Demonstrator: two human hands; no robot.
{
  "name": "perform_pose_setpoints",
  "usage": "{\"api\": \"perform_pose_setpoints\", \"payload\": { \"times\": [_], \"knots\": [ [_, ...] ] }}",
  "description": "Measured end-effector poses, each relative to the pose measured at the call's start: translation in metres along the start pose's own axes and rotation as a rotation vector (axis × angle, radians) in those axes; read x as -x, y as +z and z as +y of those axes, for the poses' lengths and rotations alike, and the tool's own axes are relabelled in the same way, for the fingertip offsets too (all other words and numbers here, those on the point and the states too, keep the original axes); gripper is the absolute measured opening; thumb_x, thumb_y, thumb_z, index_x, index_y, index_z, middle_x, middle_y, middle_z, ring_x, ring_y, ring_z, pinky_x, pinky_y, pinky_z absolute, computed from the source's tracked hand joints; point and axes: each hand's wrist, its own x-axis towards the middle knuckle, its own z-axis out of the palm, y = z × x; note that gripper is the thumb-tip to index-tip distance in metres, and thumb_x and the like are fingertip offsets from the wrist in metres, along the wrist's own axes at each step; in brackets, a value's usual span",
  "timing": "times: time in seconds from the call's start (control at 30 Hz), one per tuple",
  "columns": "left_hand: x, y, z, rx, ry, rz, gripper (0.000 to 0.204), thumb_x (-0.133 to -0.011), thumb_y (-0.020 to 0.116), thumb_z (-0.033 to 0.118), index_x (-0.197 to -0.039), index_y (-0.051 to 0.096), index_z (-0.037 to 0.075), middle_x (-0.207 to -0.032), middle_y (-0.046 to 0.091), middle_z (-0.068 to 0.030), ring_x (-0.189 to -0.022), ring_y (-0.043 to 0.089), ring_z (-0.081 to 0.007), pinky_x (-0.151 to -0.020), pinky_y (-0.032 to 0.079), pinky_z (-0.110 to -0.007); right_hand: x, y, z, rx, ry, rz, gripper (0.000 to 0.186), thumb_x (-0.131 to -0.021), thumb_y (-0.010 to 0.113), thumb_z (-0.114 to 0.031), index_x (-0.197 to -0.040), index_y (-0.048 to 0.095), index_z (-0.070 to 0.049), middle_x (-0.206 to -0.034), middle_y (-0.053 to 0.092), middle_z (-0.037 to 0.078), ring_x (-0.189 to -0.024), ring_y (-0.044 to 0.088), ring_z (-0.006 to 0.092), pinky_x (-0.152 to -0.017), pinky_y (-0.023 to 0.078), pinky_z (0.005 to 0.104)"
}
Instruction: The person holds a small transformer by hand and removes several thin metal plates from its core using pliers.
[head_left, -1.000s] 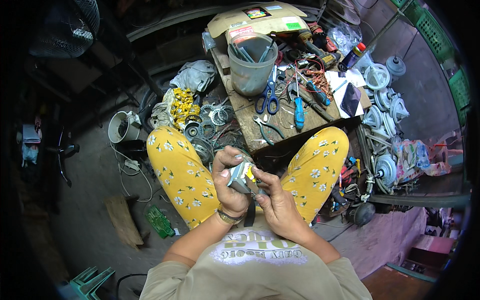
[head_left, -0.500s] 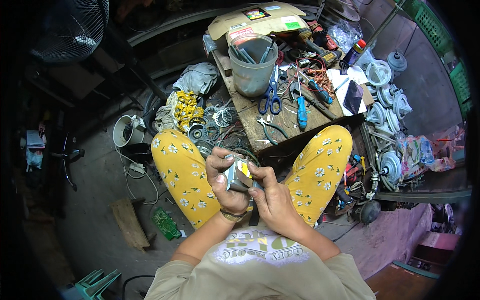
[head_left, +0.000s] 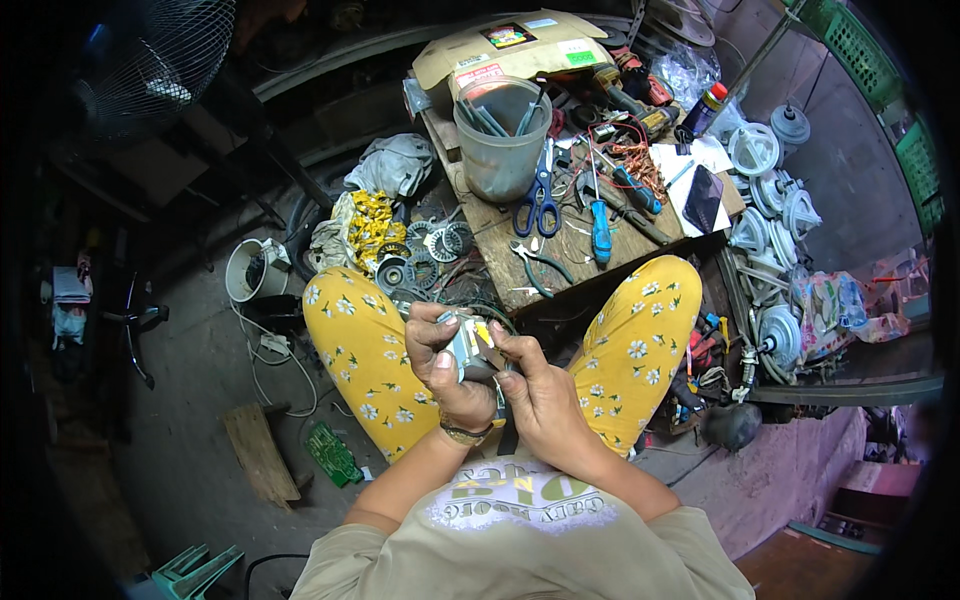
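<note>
Left hand (head_left: pixel 455 385) is clamped round grey metal part (head_left: pixel 470 362) between the knees (head_left: pixel 660 290); edge near yellow strip (head_left: pixel 484 333) is touched by right hand (head_left: pixel 543 388), pinch unclear. Fine fingerwork seems underway; steady support is called for.

Rough wooden table (head_left: pixel 497 228), plastic bucket (head_left: pixel 498 160)

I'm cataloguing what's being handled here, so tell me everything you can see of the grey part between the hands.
The grey part is compact and blocky, with lighter and darker grey faces, perhaps metal, and yellow and white patches on its upper side. It is held tilted, off the bench. The left hand wraps its left side; the right hand has fingers at its right edge. Fingers hide the rest.
</note>
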Motion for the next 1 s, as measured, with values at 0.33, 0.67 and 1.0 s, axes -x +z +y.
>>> {"api": "perform_pose_setpoints", "payload": {
  "times": [0.33, 0.67, 1.0],
  "knots": [
    [0.0, -0.006, -0.007, 0.036, -0.336, 0.025, 0.018, -0.09, 0.036, 0.025, -0.091, 0.042, 0.009, -0.095, 0.044, -0.0038, -0.089, 0.044, -0.0136, -0.085, 0.039, -0.031, -0.009, 0.002, 0.015, 0.184, -0.051, 0.073, 0.035, -0.092, 0.056, -0.018, -0.127, 0.053, -0.015, -0.098, 0.065, 0.011, -0.079, 0.063, 0.0369, -0.062, 0.05, 0.0437],
    [0.007, -0.003, -0.01, 0.075, -0.467, 0.153, 0.025, -0.095, 0.034, 0.031, -0.096, 0.044, 0.008, -0.098, 0.043, -0.0039, -0.096, 0.044, -0.0154, -0.089, 0.037, -0.032, -0.015, 0.013, 0.038, -0.084, -0.029, 0.126, 0.025, -0.093, 0.055, -0.013, -0.117, 0.059, -0.009, -0.092, 0.066, 0.013, -0.082, 0.065, 0.0338, -0.065, 0.05, 0.0385],
    [-0.009, -0.006, -0.015, 0.112, -0.722, 0.09, 0.028, -0.098, 0.034, 0.031, -0.088, 0.048, 0.008, -0.087, 0.048, -0.0028, -0.083, 0.048, -0.0132, -0.078, 0.042, -0.03, -0.016, 0.005, 0.034, 0.178, -0.046, 0.115, 0.02, -0.093, 0.055, -0.012, -0.111, 0.06, -0.005, -0.092, 0.066, 0.016, -0.083, 0.067, 0.0324, -0.066, 0.05, 0.0355]
  ]
}}
